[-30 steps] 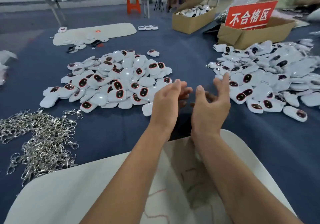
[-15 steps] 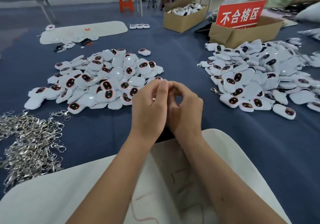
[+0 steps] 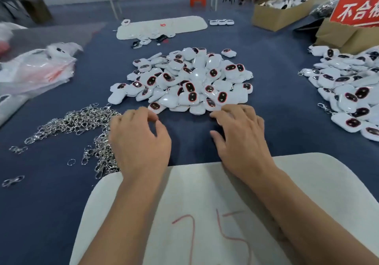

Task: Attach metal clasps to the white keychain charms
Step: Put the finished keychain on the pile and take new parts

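Observation:
A heap of white keychain charms with dark red-rimmed windows lies in the middle of the blue table. To its left is a tangle of metal clasps. My left hand hovers at the right edge of the clasps, its fingers loosely curled and nothing visible in them. My right hand lies palm down, its spread fingers touching a charm at the heap's near edge. A second heap of charms, some with clasps on them, lies at the right.
A white pad with red marks lies under my forearms at the near edge. A plastic bag sits at the left. Cardboard boxes and a red sign stand at the back right, and another white pad lies beyond the heap.
My hands were joined in front of me; now they are apart, the left at the clasps and the right at the charm heap. The view has swung left.

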